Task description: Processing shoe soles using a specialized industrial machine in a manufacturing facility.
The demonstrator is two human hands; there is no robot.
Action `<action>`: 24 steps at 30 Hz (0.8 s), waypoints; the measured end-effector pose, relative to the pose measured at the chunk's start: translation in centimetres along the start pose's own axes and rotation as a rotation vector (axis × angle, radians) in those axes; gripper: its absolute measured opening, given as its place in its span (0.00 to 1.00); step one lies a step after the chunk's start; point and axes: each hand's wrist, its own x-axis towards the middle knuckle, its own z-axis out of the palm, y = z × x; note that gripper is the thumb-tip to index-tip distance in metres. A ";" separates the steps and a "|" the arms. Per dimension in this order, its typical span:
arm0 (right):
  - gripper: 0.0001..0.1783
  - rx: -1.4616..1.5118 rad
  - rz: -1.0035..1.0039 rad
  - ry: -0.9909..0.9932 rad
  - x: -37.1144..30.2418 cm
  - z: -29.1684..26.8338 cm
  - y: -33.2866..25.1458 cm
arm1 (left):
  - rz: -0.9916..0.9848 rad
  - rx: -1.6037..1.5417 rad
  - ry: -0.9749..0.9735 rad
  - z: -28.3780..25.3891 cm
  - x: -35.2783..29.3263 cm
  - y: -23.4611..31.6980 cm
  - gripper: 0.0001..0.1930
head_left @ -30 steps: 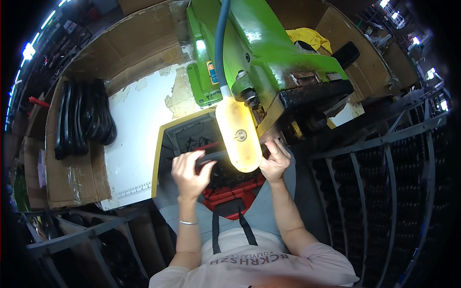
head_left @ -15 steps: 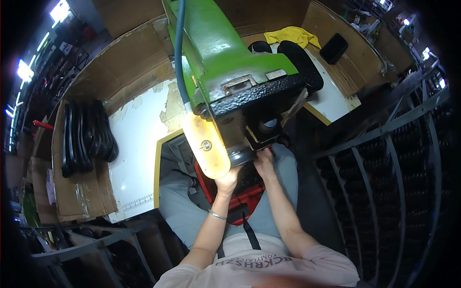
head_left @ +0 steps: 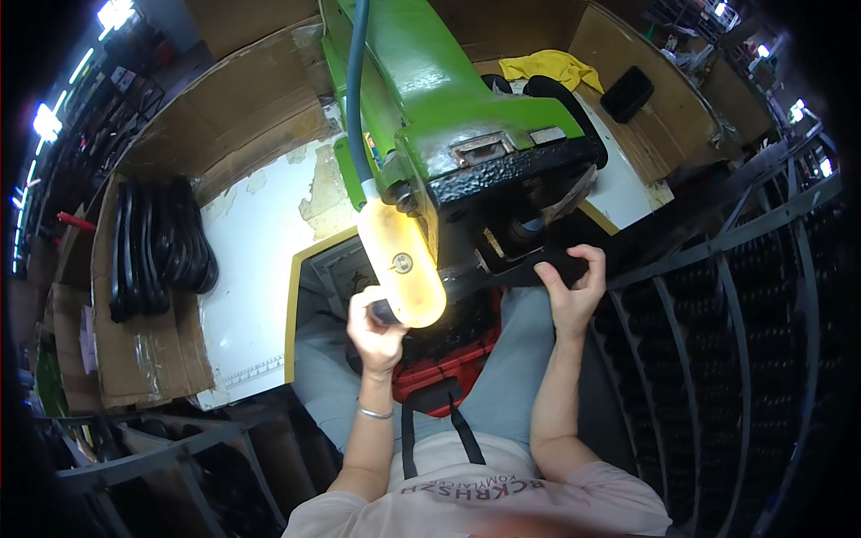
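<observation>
A black shoe sole (head_left: pixel 561 267) lies lengthwise beneath the head of a green machine (head_left: pixel 489 117). My right hand (head_left: pixel 576 291) pinches its right end between thumb and fingers. My left hand (head_left: pixel 375 336) is closed on a dark end at the left, beside a lit yellowish oval lamp (head_left: pixel 402 269) that partly covers it. The sole's middle is hidden in shadow under the machine head, so I cannot tell just how it touches the machine there.
A stack of black soles (head_left: pixel 161 251) sits on cardboard at the left of the white table (head_left: pixel 247 296). Between my legs is a red container (head_left: pixel 457 372). A yellow cloth (head_left: pixel 552 67) and black tray (head_left: pixel 628 93) lie at the back right. Metal racks (head_left: pixel 691 359) flank me.
My hands have moved apart, the left one leftward and the right one to the right and up. The sole's right end now shows in my right hand.
</observation>
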 end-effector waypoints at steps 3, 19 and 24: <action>0.24 0.155 0.008 -0.131 -1.1 2.3 -1.2 | -0.022 -0.141 0.055 -2.8 -0.5 2.7 0.25; 0.17 0.308 0.730 -0.388 -13.7 2.9 2.6 | 0.387 0.746 -0.474 -3.7 -5.8 4.6 0.15; 0.08 0.152 0.716 -0.621 -11.9 1.5 0.0 | 0.470 0.753 -0.583 -1.8 -6.1 3.6 0.08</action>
